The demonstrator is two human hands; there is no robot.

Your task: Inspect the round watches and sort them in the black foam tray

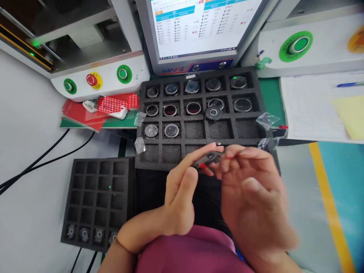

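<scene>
Nearest me is my purple garment [184,252], smooth woven-looking cloth. Ahead of it, at twelve o'clock, a small dark piece [210,157] is raised between my hands: slim, hard-looking, seen nearly edge-on, with a red patch on its lower side. My left hand [179,191] is clamped on it, thumb by its near end and fingers along it. My right hand [256,201] is blurred, fingers curled at the far end; I cannot tell whether they pinch it or only touch it.

At ten o'clock lies a matte black foam tray with square pockets, the small tray [91,198]; dark pieces in clear wrap [84,234] sit along its nearest row.

Beyond my hands, at twelve o'clock, is the large tray [152,165], also of grainy black foam. Its far rows hold round glassy discs [171,131] with metallic rims, two with a deep red sheen. One dark round unit [213,113] leans tilted on the discs, dotted back upward. Crumpled clear film [267,120] clings to the tray's right edge.

Between ten and eleven o'clock, red gridded sheets [119,103] overlap on the green bench top [271,94]. Between one and two lie printed paper [309,110] and a slender blue pen [349,84]. Farthest, at twelve, stands a lit flat monitor [199,30], metal-framed, flanked by pale machine panels with round green buttons [300,44].
</scene>
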